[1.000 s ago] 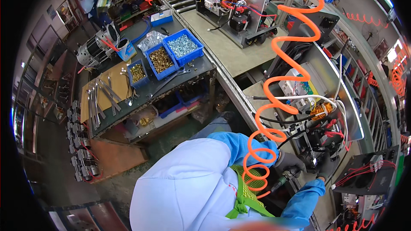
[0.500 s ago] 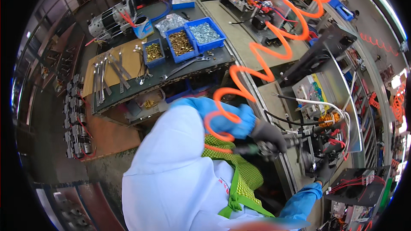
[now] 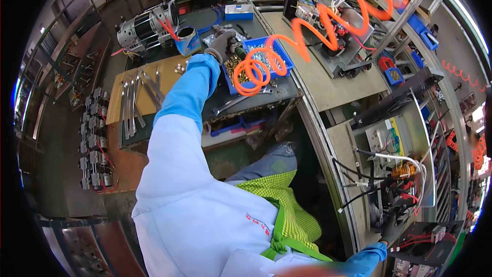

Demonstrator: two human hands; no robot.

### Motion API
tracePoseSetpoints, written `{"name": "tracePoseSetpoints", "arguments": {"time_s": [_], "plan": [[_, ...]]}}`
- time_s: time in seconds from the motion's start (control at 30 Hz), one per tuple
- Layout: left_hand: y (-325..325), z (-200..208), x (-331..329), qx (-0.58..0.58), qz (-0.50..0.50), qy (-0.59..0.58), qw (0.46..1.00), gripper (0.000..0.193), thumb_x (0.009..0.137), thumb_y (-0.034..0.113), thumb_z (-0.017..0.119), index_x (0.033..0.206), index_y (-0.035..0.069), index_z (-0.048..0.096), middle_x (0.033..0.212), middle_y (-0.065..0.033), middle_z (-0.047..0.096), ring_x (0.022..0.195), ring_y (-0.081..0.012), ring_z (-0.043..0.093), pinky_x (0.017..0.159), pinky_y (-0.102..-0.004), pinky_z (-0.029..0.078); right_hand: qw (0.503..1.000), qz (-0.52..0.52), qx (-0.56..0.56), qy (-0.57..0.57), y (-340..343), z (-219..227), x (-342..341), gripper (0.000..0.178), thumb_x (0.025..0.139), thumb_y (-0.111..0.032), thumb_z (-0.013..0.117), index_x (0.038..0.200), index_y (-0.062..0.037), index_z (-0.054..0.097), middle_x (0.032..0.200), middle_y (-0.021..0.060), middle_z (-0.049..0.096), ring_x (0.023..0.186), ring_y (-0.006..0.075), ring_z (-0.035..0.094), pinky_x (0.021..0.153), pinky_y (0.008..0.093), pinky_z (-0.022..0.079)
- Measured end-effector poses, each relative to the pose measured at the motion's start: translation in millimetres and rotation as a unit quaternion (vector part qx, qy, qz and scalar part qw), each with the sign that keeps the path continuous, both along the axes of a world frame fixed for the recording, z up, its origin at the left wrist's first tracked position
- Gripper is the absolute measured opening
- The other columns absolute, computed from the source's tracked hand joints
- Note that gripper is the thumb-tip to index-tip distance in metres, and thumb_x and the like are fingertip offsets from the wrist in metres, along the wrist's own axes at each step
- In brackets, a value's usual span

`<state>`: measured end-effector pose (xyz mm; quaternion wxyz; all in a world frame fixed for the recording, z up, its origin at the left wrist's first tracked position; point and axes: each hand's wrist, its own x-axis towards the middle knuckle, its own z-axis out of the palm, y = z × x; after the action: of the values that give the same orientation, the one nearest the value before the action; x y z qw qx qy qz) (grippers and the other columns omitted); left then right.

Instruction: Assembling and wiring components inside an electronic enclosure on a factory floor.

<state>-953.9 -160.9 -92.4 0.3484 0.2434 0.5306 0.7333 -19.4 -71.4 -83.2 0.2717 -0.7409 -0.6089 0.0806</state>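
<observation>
My left hand (image 3: 219,47), in a dark grey glove and blue sleeve cover, is closed round a dark air-powered driver (image 3: 237,48) over the bins on the side bench. An orange coiled hose (image 3: 252,74) loops in front of them. Under it are a blue bin (image 3: 289,65) of silvery fasteners and brass-coloured screws (image 3: 233,65). My right hand (image 3: 393,225), gloved too, rests at the black part of a wired machine unit (image 3: 402,197) on the right; its fingers blend into the dark parts. A copper-wound ring coil (image 3: 403,171) and white cables sit on that unit.
Flat metal strips (image 3: 134,100) and an open-ended wrench (image 3: 241,100) lie on the side bench. A motor (image 3: 148,28) and a blue tin (image 3: 188,42) stand behind. Another wired unit (image 3: 343,46) is farther along the line. A dark panel (image 3: 428,243) lies at lower right.
My left hand has swung with the driver from the machine unit up and left to the fastener bins, and the hose has followed. My right hand stays at the unit. The view has shifted slightly.
</observation>
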Motion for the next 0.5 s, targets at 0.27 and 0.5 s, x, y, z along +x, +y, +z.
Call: {"name": "tracePoseSetpoints", "arguments": {"time_s": [0.27,0.5], "plan": [[-11,11,-42,-0.245,-0.066,0.44,0.861,0.035,0.075,0.011,0.071,0.107,0.007,0.06,0.09,-0.0088,0.066,0.081,-0.0191,0.063,0.074,-0.0348,0.053,0.993,-0.021,0.069,-0.097,-11,-8,-7,0.07,0.087,-0.047,0.055,0.131,0.0054,0.043,0.132,0.0263,0.046,0.121,0.0378,0.046,0.1,0.0398,0.036],[-92,66,11,-0.239,-0.021,0.447,0.862,0.047,0.085,0.019,0.061,0.129,0.009,0.046,0.109,-0.0111,0.058,0.094,-0.0194,0.06,0.073,-0.0326,0.051,0.984,0.024,0.106,-0.139,7,-36,38,0.069,0.091,-0.037,0.054,0.141,0.0017,0.029,0.141,0.0219,0.037,0.129,0.0332,0.039,0.105,0.0349,0.032]]}}
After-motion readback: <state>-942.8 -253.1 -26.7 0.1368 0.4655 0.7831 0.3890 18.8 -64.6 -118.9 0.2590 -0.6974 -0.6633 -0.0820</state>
